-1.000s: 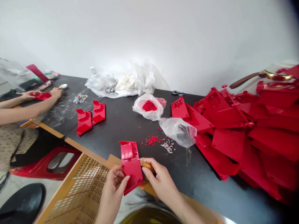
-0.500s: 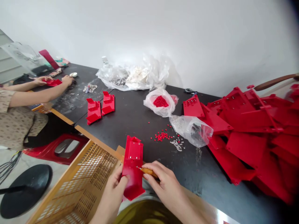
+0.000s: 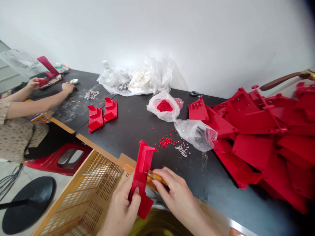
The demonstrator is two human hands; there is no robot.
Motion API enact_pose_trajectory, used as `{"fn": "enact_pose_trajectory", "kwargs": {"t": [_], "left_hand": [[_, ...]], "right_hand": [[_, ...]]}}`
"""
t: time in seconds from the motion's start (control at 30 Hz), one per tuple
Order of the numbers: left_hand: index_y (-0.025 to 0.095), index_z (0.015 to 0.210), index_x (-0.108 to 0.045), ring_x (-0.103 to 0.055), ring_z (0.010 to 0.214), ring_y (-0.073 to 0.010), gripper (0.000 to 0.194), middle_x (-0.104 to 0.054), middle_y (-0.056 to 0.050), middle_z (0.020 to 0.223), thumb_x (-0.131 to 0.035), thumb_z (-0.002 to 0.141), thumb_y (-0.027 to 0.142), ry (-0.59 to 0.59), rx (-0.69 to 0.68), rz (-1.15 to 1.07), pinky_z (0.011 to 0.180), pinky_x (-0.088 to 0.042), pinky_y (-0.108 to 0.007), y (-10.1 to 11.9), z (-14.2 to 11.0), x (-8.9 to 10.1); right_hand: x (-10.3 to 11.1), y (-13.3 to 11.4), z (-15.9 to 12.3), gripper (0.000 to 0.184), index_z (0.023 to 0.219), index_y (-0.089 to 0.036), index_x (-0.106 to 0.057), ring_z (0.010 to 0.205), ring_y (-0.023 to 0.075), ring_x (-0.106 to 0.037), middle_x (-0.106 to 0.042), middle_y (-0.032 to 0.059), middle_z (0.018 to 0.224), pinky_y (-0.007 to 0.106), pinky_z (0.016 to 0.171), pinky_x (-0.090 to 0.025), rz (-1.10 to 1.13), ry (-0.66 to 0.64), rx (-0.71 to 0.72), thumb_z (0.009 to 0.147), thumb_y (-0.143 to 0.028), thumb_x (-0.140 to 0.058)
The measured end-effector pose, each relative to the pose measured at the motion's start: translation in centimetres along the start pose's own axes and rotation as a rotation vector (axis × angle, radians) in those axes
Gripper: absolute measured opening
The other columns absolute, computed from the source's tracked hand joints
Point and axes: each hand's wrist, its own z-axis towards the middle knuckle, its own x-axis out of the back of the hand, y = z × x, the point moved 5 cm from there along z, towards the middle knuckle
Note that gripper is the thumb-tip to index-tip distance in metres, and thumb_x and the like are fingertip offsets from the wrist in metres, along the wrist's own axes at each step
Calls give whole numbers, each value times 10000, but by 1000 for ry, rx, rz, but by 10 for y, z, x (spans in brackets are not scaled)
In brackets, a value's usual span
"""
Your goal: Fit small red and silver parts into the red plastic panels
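Observation:
My left hand is closed around a long red plastic part with upright flaps at its ends, held tilted near the table's front edge. In my right hand is a thin metal-tipped hand tool with an amber handle; its tip meets the red part's side near the middle. Whether anything sits on that tip is too small to tell. Just beyond my hands lie loose small red pieces and little silver rings. Two similar red parts stand farther left on the table.
A heap of red parts covers the right side. Plastic bags, one holding red pieces, another clear bag, lie mid-table. An orange slatted crate stands below left. A co-worker's arm reaches over the far left.
My left hand has turned the red part onto its side, so its flap now points right. The tool tip has come against it. The co-worker's red piece has moved.

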Motion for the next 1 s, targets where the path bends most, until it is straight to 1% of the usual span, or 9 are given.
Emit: {"fn": "enact_pose_trajectory", "kwargs": {"t": [0.17,0.33,0.47,0.57,0.63,0.73,0.8,0.93,1.0], "left_hand": [[174,1315,-569,-604,639,-167,431,-638,-7,739,-408,916,169,-25,-145,264,661,-524,-262,14,5,2],[186,1359,-528,-681,771,-172,439,-718,-60,924,-370,950,165,-57,-221,309,729,-551,-278,28,14,3],[153,1369,-523,-683,717,-173,454,-737,-73,894,-368,942,145,-46,-276,340,652,-549,-272,39,19,3],[134,1377,-514,-645,623,-163,454,-719,-55,796,-372,946,148,-47,-289,369,581,-520,-261,39,21,1],[134,1393,-489,-623,581,-154,463,-709,-37,762,-371,946,137,-55,-297,371,560,-499,-256,37,20,0],[164,1389,-480,-623,592,-145,462,-701,-17,758,-376,942,120,-49,-331,346,568,-481,-247,35,17,0],[178,1371,-492,-599,567,-138,452,-671,-1,719,-379,937,117,-38,-350,344,553,-457,-239,35,17,1],[166,1361,-501,-544,502,-129,467,-627,19,653,-384,913,106,-92,-317,365,504,-400,-233,32,21,0],[162,1350,-517,-523,478,-128,479,-617,27,627,-384,894,96,-144,-281,364,492,-380,-234,29,24,-2]], "right_hand": [[9,-12,-1,182,1078,-203,-609,750,208,-673,-647,39,914,332,651,-532,-402,-4,89,963,-131,-488],[10,-28,1,299,1059,-146,-617,675,239,-664,-636,49,836,333,502,-516,-819,-2,245,802,5,-589],[10,-31,2,351,1068,-110,-626,644,246,-669,-663,79,837,315,451,-485,-941,-70,289,747,30,-597],[13,-21,8,184,1016,-137,-632,655,226,-685,-688,79,855,294,503,-480,-809,-158,158,868,-47,-569],[18,-13,14,107,969,-150,-623,691,197,-691,-703,60,856,275,583,-488,-553,-200,25,943,-111,-527],[23,-7,23,188,864,-167,-605,689,145,-667,-701,10,778,220,599,-461,-138,-283,-126,1001,-185,-476],[24,-8,26,237,835,-171,-597,653,131,-649,-683,-7,724,202,565,-442,-59,-330,-160,1018,-212,-452],[19,-16,20,103,961,-147,-609,709,186,-680,-696,60,864,255,590,-469,-552,-330,13,953,-112,-512],[14,-22,13,188,1062,-128,-595,710,224,-683,-683,95,918,283,536,-466,-851,-345,155,895,-58,-547]]}}
